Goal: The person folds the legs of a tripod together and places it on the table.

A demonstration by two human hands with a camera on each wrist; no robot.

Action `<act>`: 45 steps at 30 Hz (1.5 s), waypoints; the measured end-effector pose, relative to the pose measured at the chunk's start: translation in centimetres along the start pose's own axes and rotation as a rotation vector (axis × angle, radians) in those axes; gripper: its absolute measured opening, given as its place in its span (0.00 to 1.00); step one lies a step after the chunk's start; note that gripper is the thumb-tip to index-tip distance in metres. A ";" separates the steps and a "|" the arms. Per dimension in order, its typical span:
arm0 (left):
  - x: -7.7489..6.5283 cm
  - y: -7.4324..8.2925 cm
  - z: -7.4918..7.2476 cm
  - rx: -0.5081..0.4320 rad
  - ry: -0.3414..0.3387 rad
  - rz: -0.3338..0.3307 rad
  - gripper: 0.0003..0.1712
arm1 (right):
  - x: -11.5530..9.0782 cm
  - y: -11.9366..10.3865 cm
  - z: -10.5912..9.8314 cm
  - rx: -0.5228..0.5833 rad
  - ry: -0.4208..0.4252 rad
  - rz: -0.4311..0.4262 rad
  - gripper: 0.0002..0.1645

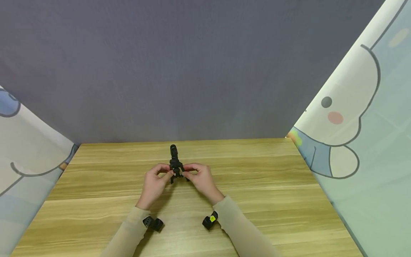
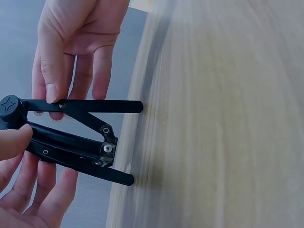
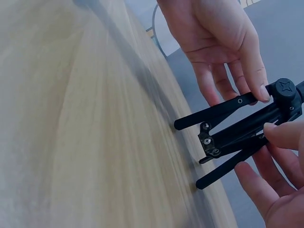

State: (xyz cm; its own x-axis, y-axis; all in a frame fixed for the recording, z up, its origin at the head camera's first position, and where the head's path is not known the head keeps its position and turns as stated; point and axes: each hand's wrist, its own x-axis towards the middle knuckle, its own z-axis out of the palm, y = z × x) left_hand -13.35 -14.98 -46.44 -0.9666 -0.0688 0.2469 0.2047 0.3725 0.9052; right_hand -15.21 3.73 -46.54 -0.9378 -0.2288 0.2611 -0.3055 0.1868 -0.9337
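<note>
A small black tripod (image 1: 174,162) stands upright between the two hands, its head pointing away toward the wall. The left hand (image 1: 155,184) pinches one leg from the left between thumb and fingers. On the other side, the right hand (image 1: 203,180) pinches another leg the same way. Up close in the left wrist view, the legs (image 2: 118,106) are partly spread from the centre post, with metal-riveted braces near the bottom. A round cap with a star mark (image 3: 285,87) shows at the leg hinge in the right wrist view. The leg tips are close over the tabletop.
The wood-grain table (image 1: 263,185) extends around both hands. A dark grey wall panel (image 1: 192,71) rises at its back edge, and cartoon-printed sheets (image 1: 350,117) flank both sides. A black camera (image 1: 157,225) is strapped to the left wrist, another camera (image 1: 208,223) to the right.
</note>
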 end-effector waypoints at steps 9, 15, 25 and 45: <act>-0.1 0.0 0.1 0.020 -0.013 -0.028 0.03 | -0.1 1.0 0.2 -0.030 0.025 -0.023 0.08; -0.1 -0.1 0.1 0.024 -0.015 -0.020 0.04 | -0.2 1.8 0.7 -0.026 0.041 -0.015 0.06; -0.1 -0.3 0.4 -0.034 -0.018 -0.018 0.05 | -0.3 2.0 0.9 -0.013 0.069 -0.020 0.05; -0.1 0.2 0.3 -0.063 -0.029 -0.099 0.02 | -0.4 2.3 1.1 0.028 0.067 0.000 0.06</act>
State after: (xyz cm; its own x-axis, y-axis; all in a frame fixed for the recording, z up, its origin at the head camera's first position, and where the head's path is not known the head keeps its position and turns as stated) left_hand -13.21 -14.65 -46.39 -0.9864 -0.0758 0.1456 0.1160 0.3058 0.9450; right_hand -15.33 3.25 -49.07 -0.9471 -0.1643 0.2759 -0.3015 0.1597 -0.9400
